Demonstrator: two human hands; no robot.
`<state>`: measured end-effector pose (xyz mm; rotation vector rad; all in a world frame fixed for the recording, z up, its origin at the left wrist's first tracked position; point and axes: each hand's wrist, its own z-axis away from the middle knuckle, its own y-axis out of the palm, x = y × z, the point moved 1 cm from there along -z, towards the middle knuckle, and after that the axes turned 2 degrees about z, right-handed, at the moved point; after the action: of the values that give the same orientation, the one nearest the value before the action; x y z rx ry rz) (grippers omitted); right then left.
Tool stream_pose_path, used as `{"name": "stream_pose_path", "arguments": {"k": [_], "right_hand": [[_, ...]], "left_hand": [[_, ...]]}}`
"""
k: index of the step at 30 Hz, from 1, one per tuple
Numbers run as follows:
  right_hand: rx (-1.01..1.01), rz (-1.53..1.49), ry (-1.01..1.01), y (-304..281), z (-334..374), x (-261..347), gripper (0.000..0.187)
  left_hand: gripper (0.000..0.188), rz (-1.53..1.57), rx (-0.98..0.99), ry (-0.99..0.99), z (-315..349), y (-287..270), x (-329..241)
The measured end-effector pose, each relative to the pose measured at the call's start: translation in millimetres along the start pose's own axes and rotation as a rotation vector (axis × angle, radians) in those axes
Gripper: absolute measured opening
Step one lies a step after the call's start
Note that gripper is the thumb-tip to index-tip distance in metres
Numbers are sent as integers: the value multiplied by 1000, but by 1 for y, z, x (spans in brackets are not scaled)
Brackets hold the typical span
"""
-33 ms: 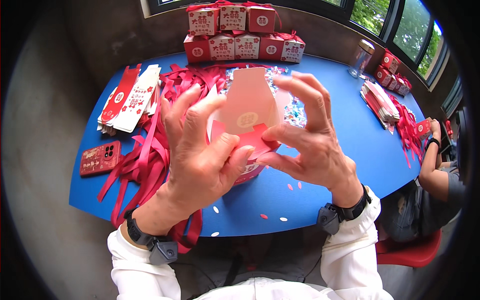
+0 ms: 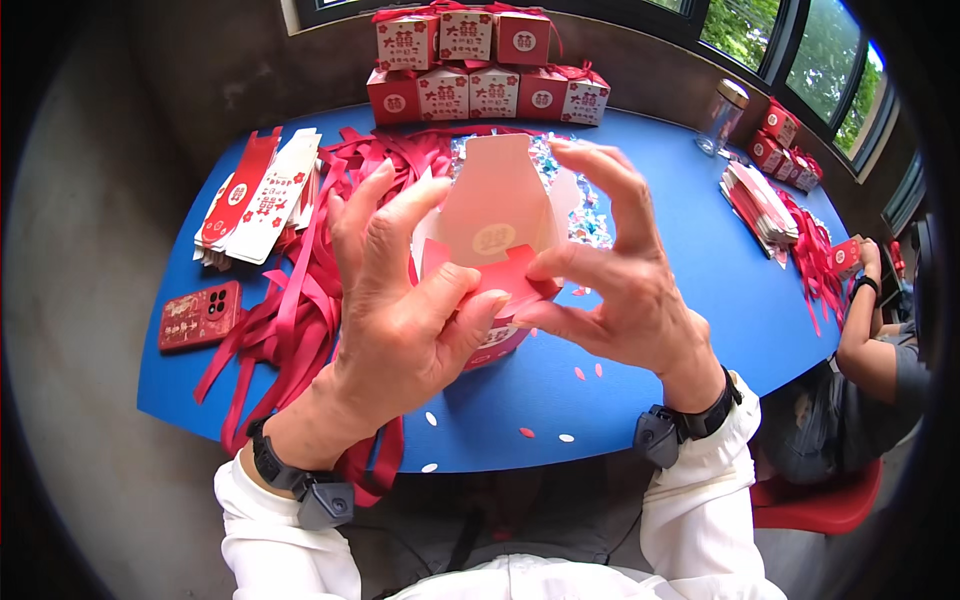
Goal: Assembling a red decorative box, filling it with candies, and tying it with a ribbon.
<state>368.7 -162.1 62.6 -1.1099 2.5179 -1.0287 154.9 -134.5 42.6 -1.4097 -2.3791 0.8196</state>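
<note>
An open red and white paper gift box (image 2: 497, 190) stands in front of me at the table's middle, its tall pale lid panel raised at the back. Its red front flap (image 2: 500, 282) is pinched at both sides. My left hand (image 2: 405, 285) is closed, thumb and index finger on the flap's left part, other fingers raised. My right hand (image 2: 630, 285) grips the right edge the same way between thumb and index finger. Both hands hide part of the box's sides, and its inside bottom is out of sight.
On the blue table (image 2: 690, 300) lie red ribbons (image 2: 290, 310), flat box blanks (image 2: 265, 200), a red phone (image 2: 200, 316) and small shiny pieces (image 2: 592, 215). Finished boxes (image 2: 490, 93) stand stacked behind, near a lidded bottle (image 2: 722, 118). A person (image 2: 875, 350) sits at the right holding a red box.
The raised fingers of my right hand have shifted slightly. Both hands keep their pinch on the flap, and the box stays in place.
</note>
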Motion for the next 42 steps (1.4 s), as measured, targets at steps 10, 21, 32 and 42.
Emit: {"name": "stream_pose_path", "arguments": {"k": [10,21,32,42], "right_hand": [[74,-297,-74,10,-2,-19,34],[54,-284,-29,14,2,-36,26],[29,-444,-63,6,0,-43,29],[60,-366,-41,10,5,-40,52]], "left_hand": [[55,298,-104,17,-4,12,13],[87,1091,97,-329,17,49,47],[96,1308,128,-293,14,48,40],[70,652,157,-49,6,34,36]]}}
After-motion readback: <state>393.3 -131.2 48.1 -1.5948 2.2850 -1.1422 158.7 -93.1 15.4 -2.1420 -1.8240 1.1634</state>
